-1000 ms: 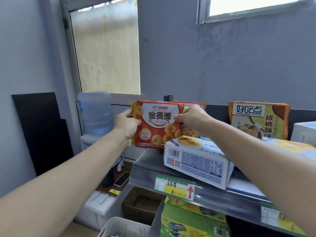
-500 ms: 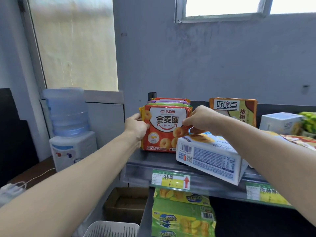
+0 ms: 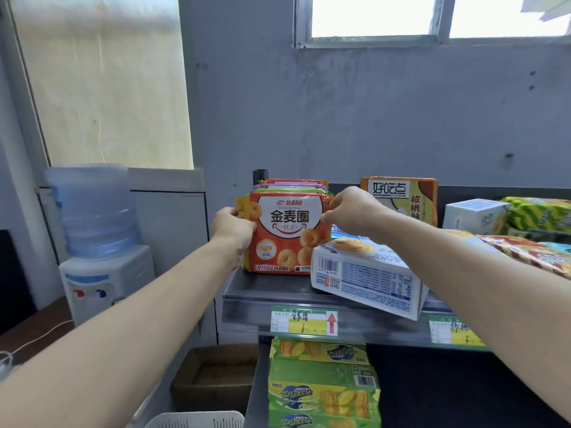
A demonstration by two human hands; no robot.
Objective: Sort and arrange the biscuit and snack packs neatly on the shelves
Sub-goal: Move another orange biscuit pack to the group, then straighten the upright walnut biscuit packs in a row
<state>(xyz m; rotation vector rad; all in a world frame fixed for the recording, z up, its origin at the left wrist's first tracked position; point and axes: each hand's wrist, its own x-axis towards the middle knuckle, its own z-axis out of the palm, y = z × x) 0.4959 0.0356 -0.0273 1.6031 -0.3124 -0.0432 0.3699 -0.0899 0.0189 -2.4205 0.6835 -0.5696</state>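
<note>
At the left end of the shelf point(image 3: 272, 288), a white box point(image 3: 367, 279) lies tilted, one corner overhanging the front edge. Just left of it an orange pack point(image 3: 287, 239) stands upright, fronting a row of packs point(image 3: 293, 184) at the shelf's back left corner. The left hand point(image 3: 233, 227) grips the orange pack's left edge with curled fingers; the right hand point(image 3: 352, 211) pinches its upper right corner.
</note>
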